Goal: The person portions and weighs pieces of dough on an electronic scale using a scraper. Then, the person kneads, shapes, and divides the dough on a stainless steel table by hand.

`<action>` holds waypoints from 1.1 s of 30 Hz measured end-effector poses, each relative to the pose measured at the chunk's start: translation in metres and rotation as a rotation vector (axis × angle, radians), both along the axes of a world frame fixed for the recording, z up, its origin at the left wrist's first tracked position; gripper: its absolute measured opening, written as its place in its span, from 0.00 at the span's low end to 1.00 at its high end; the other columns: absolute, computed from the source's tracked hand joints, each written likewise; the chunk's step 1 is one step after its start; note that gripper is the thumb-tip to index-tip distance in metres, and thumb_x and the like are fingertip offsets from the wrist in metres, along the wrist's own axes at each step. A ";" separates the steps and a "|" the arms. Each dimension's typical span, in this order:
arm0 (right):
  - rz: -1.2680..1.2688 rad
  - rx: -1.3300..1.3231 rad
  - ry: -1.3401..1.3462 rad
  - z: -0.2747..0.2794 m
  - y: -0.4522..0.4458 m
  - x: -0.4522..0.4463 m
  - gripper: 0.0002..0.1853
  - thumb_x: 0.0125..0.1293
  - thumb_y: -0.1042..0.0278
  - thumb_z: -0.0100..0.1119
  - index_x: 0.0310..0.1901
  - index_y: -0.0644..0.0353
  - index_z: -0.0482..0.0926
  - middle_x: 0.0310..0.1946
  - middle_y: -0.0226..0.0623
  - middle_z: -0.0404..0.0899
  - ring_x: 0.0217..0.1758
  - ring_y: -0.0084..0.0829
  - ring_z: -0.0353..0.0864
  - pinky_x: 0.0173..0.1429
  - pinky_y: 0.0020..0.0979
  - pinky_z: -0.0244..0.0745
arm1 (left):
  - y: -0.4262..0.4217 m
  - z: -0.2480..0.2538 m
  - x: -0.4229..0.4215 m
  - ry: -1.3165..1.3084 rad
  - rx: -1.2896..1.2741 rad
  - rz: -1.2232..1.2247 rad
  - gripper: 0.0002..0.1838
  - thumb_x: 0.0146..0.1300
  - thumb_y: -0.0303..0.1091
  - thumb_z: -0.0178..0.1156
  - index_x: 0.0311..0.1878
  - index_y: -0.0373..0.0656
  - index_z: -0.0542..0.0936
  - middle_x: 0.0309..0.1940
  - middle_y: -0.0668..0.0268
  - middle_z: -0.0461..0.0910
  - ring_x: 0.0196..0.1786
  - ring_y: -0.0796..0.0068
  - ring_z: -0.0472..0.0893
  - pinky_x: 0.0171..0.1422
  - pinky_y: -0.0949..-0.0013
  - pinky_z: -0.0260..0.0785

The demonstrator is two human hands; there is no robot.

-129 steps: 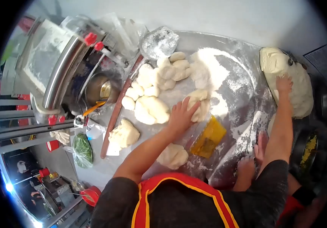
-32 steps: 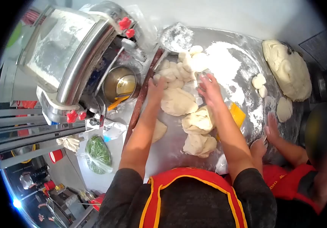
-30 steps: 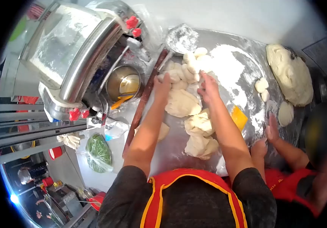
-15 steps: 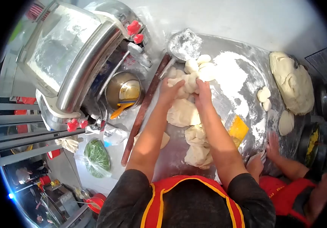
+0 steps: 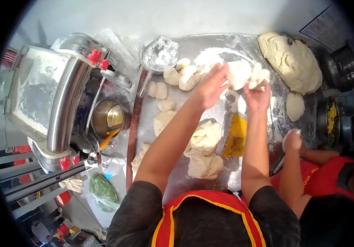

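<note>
My left hand (image 5: 214, 87) is stretched out flat over the floured table, its fingers beside a row of dough pieces (image 5: 188, 78) and the white flour patch. Near it on the right, my right hand (image 5: 258, 96) has its fingers curled on small dough pieces (image 5: 260, 76). Between and below my forearms lie lumps of dough (image 5: 205, 138), one against another. A yellow dough scraper (image 5: 235, 136) rests flat beside my right forearm. More dough balls (image 5: 166, 105) sit to the left of my left forearm, which partly covers some of them.
A large dough mass (image 5: 292, 61) lies at the back right. A metal flour scoop (image 5: 160, 53) and a long wooden rod (image 5: 133, 136) border the left side, near a dough roller machine (image 5: 64, 103) and a steel pot (image 5: 108, 117). A co-worker's hand (image 5: 293, 140) holds dough at right.
Both hands have moved right from the dough at the left; the left hand has opened. The view has shifted, and more separate dough pieces show on the left. The co-worker's hands have moved.
</note>
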State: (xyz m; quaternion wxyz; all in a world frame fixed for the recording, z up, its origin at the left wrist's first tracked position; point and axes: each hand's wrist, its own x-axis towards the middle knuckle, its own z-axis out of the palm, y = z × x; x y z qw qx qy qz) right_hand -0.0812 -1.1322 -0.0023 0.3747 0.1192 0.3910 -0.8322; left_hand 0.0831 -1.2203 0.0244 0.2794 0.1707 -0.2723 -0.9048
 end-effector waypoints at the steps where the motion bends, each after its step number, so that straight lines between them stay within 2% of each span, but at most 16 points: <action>1: -0.172 0.033 -0.017 -0.004 -0.001 -0.017 0.17 0.70 0.58 0.49 0.54 0.61 0.70 0.50 0.40 0.72 0.50 0.37 0.75 0.53 0.43 0.76 | 0.005 0.003 -0.007 -0.127 -0.026 0.043 0.24 0.69 0.41 0.55 0.63 0.37 0.69 0.56 0.61 0.74 0.59 0.66 0.74 0.65 0.67 0.65; 3: -0.313 0.171 -0.089 -0.019 0.005 -0.040 0.17 0.69 0.62 0.51 0.54 0.61 0.70 0.45 0.39 0.74 0.48 0.35 0.75 0.54 0.39 0.75 | 0.008 0.000 0.004 -0.221 -0.223 0.001 0.23 0.68 0.41 0.57 0.61 0.37 0.71 0.54 0.62 0.75 0.59 0.68 0.74 0.63 0.69 0.66; 5: -0.170 0.165 0.096 -0.037 0.010 -0.029 0.18 0.68 0.63 0.52 0.57 0.62 0.70 0.44 0.37 0.75 0.47 0.32 0.75 0.54 0.36 0.74 | 0.005 -0.007 0.032 -0.433 -0.451 0.035 0.21 0.68 0.40 0.58 0.59 0.37 0.73 0.52 0.63 0.77 0.57 0.71 0.74 0.60 0.71 0.66; 7: 0.063 0.210 0.297 -0.044 0.004 0.009 0.20 0.68 0.64 0.53 0.58 0.62 0.69 0.45 0.37 0.76 0.47 0.29 0.75 0.53 0.33 0.73 | 0.001 -0.026 0.072 -0.673 -0.549 0.255 0.18 0.66 0.36 0.60 0.54 0.34 0.77 0.50 0.61 0.78 0.53 0.74 0.75 0.57 0.72 0.67; 9: 0.369 0.284 0.536 -0.036 -0.016 0.061 0.21 0.67 0.66 0.54 0.59 0.63 0.69 0.46 0.36 0.77 0.47 0.27 0.75 0.52 0.30 0.72 | -0.009 -0.078 0.118 -0.977 -0.707 0.449 0.19 0.65 0.35 0.60 0.55 0.35 0.74 0.50 0.60 0.77 0.50 0.71 0.77 0.56 0.70 0.69; 11: 0.658 0.338 0.581 -0.049 -0.037 0.098 0.22 0.63 0.69 0.58 0.58 0.63 0.70 0.50 0.36 0.77 0.47 0.24 0.75 0.52 0.27 0.72 | -0.013 -0.115 0.152 -1.230 -0.816 0.642 0.21 0.64 0.36 0.61 0.57 0.35 0.73 0.51 0.60 0.76 0.49 0.70 0.77 0.55 0.68 0.70; 12: 0.695 0.346 0.772 -0.056 -0.050 0.114 0.25 0.61 0.69 0.61 0.60 0.63 0.69 0.55 0.43 0.75 0.56 0.35 0.75 0.59 0.34 0.71 | -0.013 -0.110 0.157 -1.230 -0.829 0.615 0.25 0.62 0.37 0.62 0.59 0.36 0.71 0.52 0.56 0.75 0.51 0.64 0.77 0.56 0.65 0.70; 15: 0.655 0.584 1.487 -0.055 -0.083 0.130 0.29 0.58 0.67 0.64 0.61 0.64 0.67 0.58 0.49 0.74 0.60 0.44 0.74 0.62 0.38 0.69 | -0.028 -0.107 0.152 -1.201 -1.128 0.513 0.26 0.61 0.38 0.61 0.58 0.35 0.70 0.55 0.48 0.72 0.59 0.50 0.72 0.65 0.58 0.64; 16: 0.672 0.627 1.549 -0.053 -0.098 0.127 0.31 0.57 0.64 0.65 0.61 0.66 0.67 0.58 0.55 0.72 0.63 0.49 0.71 0.66 0.39 0.66 | -0.034 -0.105 0.143 -1.154 -1.057 0.480 0.27 0.60 0.39 0.62 0.58 0.31 0.70 0.57 0.44 0.72 0.61 0.48 0.71 0.66 0.57 0.63; 19: 0.746 0.801 1.611 -0.063 -0.146 0.104 0.35 0.56 0.60 0.66 0.63 0.64 0.66 0.58 0.51 0.73 0.63 0.50 0.69 0.67 0.41 0.65 | -0.058 -0.099 0.117 -1.311 -0.952 0.473 0.31 0.58 0.42 0.63 0.57 0.27 0.69 0.57 0.41 0.72 0.62 0.48 0.71 0.65 0.57 0.64; 22: 0.970 0.767 1.741 -0.079 -0.187 0.082 0.42 0.55 0.55 0.66 0.69 0.61 0.60 0.60 0.49 0.71 0.65 0.48 0.68 0.68 0.40 0.65 | -0.087 -0.098 0.098 -1.242 -0.690 0.305 0.34 0.55 0.45 0.64 0.56 0.24 0.70 0.55 0.39 0.73 0.61 0.47 0.71 0.64 0.57 0.65; 25: 1.099 0.859 1.727 -0.077 -0.189 0.093 0.41 0.54 0.53 0.67 0.68 0.58 0.63 0.61 0.46 0.68 0.66 0.46 0.66 0.67 0.41 0.65 | -0.088 -0.086 0.088 -1.117 -0.462 0.339 0.35 0.51 0.46 0.67 0.54 0.26 0.72 0.54 0.41 0.74 0.60 0.46 0.72 0.63 0.57 0.67; 29: 1.186 0.996 1.765 -0.055 -0.159 0.113 0.38 0.51 0.52 0.70 0.64 0.49 0.69 0.62 0.45 0.65 0.68 0.50 0.61 0.65 0.50 0.65 | -0.103 -0.121 0.100 -1.263 -0.770 0.114 0.33 0.47 0.42 0.70 0.53 0.32 0.74 0.51 0.47 0.77 0.56 0.52 0.75 0.60 0.58 0.68; 31: 1.162 0.906 1.747 -0.047 -0.131 0.122 0.35 0.50 0.55 0.70 0.61 0.49 0.70 0.66 0.48 0.60 0.69 0.54 0.58 0.66 0.52 0.62 | -0.091 -0.115 0.111 -1.260 -1.000 0.066 0.32 0.46 0.41 0.72 0.53 0.34 0.75 0.48 0.50 0.79 0.50 0.57 0.79 0.56 0.59 0.70; 32: 1.154 0.838 1.747 -0.053 -0.118 0.123 0.34 0.51 0.56 0.71 0.60 0.50 0.71 0.67 0.49 0.58 0.69 0.55 0.57 0.67 0.52 0.61 | -0.076 -0.105 0.113 -1.393 -1.156 0.102 0.32 0.44 0.39 0.73 0.52 0.35 0.76 0.49 0.51 0.78 0.53 0.55 0.77 0.59 0.59 0.68; 33: 1.145 0.773 1.745 -0.060 -0.108 0.123 0.33 0.51 0.57 0.71 0.59 0.51 0.71 0.68 0.50 0.57 0.69 0.56 0.57 0.68 0.51 0.60 | -0.074 -0.108 0.116 -1.351 -1.201 0.056 0.35 0.44 0.39 0.73 0.56 0.35 0.73 0.51 0.50 0.77 0.55 0.55 0.76 0.60 0.59 0.67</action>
